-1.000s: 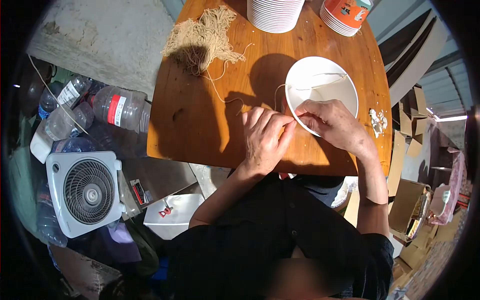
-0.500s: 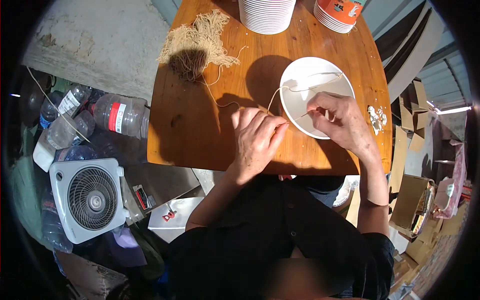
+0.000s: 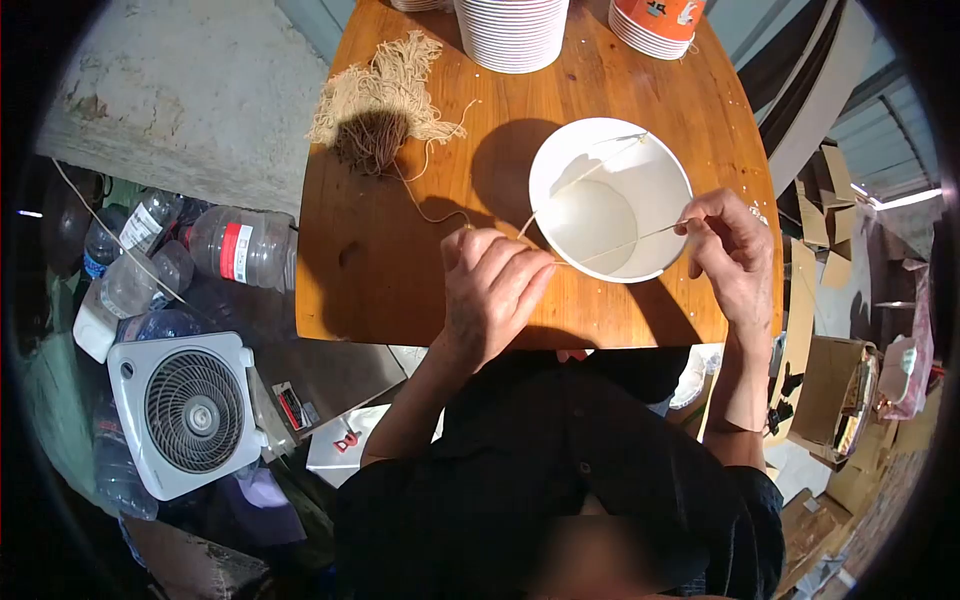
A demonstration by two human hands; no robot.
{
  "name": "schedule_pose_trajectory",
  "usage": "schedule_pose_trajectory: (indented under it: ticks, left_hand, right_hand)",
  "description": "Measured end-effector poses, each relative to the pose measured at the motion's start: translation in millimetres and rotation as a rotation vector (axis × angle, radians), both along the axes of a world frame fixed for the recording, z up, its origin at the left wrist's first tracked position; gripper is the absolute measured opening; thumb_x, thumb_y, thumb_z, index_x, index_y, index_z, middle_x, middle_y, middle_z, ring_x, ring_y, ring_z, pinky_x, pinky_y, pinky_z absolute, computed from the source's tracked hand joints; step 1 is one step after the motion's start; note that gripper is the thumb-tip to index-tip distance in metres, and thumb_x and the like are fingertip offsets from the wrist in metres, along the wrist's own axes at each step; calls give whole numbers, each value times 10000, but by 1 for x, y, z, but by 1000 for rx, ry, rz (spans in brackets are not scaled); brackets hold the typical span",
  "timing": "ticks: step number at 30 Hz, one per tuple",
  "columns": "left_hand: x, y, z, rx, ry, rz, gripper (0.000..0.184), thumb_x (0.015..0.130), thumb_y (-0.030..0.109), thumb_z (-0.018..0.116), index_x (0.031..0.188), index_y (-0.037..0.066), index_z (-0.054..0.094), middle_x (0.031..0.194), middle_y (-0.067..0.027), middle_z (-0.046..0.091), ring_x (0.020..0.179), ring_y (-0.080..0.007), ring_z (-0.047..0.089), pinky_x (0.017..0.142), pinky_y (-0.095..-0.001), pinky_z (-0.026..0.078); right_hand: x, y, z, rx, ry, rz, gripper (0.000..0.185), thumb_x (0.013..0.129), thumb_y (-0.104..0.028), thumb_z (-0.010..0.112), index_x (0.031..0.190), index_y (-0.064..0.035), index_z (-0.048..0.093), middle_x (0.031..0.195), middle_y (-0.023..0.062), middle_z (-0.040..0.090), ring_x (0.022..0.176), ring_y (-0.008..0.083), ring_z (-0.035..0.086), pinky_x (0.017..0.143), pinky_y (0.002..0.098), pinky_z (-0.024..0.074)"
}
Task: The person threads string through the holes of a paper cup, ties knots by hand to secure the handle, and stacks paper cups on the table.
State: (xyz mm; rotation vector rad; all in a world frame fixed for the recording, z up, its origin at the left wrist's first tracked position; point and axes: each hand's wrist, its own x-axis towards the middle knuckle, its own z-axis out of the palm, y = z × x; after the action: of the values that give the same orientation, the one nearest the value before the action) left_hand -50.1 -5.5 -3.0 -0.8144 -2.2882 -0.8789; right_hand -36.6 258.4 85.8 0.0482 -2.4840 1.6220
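Note:
A white paper bucket [image 3: 600,205] stands near the table's front edge, its open mouth toward me. Beige string [image 3: 583,180] runs across the bucket from its far rim to my left hand [image 3: 490,290], whose fingers are closed on it at the bucket's left. My right hand [image 3: 730,250], at the bucket's right, pinches a thin needle-like piece [image 3: 662,231]. From that piece a strand stretches over the near part of the mouth to my left fingers. Another strand leads from my left hand to a tangled bundle of string [image 3: 385,105] at the table's back left.
Stacked white buckets [image 3: 512,35] and an orange printed stack [image 3: 655,25] stand at the back of the wooden table [image 3: 400,290]. White scraps lie at its right edge. Left of the table are plastic bottles [image 3: 235,245] and a box fan [image 3: 195,410]; cardboard boxes [image 3: 828,400] are at the right.
My right hand has moved right, away from my left, drawing the strand out taut across the bucket's mouth. The table and the things on it appear shifted left in view.

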Motion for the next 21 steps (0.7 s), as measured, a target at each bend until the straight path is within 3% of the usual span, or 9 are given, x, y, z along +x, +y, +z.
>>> schedule_pose_trajectory:
  ticks: [6, 11, 13, 14, 15, 16, 18, 21]
  left_hand:
    - [23, 22, 4, 98, -59, -153, 208, 743, 91, 850, 914, 121, 736, 787, 3, 639, 802, -213, 599, 799, -377, 399]
    - [31, 38, -2, 268, -233, -224, 201, 759, 24, 834, 927, 76, 736, 882, -34, 723, 842, -231, 634, 773, -362, 463]
    - [32, 38, -4, 286, -277, -248, 201, 766, 12, 825, 938, 63, 733, 887, -45, 721, 851, -239, 636, 774, -364, 472]
    - [32, 39, -4, 307, -319, -268, 202, 774, 1, 817, 949, 50, 729, 893, -55, 719, 859, -248, 638, 776, -365, 482]
    - [33, 39, -3, 305, -320, -270, 202, 774, 1, 817, 949, 50, 729, 893, -55, 719, 859, -248, 638, 776, -365, 482]
    - [33, 38, -1, 350, -382, -283, 171, 789, 5, 798, 930, 58, 718, 863, -48, 710, 837, -248, 633, 781, -369, 471]
    - [34, 37, 1, 470, -479, -302, 123, 825, -9, 755, 919, 48, 701, 850, -60, 700, 823, -255, 631, 789, -365, 476]
    - [36, 30, 2, 512, -643, -310, 79, 888, -9, 712, 960, 3, 684, 925, -106, 710, 852, -258, 639, 787, -363, 503]
  right_hand:
    - [10, 2, -2, -287, -95, -9, 75, 969, -41, 552, 971, -26, 625, 812, 40, 667, 608, 57, 587, 532, 193, 467]
    - [30, -17, -12, -482, -124, 128, 69, 977, -6, 556, 1017, -10, 612, 871, 67, 682, 664, 74, 607, 599, 216, 499]
    - [38, -28, -16, -408, -78, 167, 57, 968, 10, 607, 1008, 2, 646, 881, 53, 698, 716, 84, 642, 649, 231, 521]
    - [41, -30, -23, -245, 7, 196, 57, 957, 17, 624, 996, 9, 666, 876, 46, 700, 744, 74, 658, 663, 245, 529]
    - [44, -30, -18, 8, 88, 257, 68, 943, 19, 637, 1001, 12, 673, 871, 73, 697, 720, 110, 681, 643, 268, 532]
    - [43, -34, -25, 105, 258, 297, 107, 908, 15, 674, 1013, -3, 684, 851, 91, 676, 688, 194, 695, 610, 305, 540]
    - [49, -39, -23, 297, 380, 286, 151, 862, -3, 713, 1011, -18, 695, 833, 91, 655, 676, 252, 684, 580, 332, 541]
    - [53, -34, -35, 411, 443, 278, 218, 806, -42, 761, 1014, -24, 700, 832, 66, 642, 681, 229, 684, 582, 332, 556]
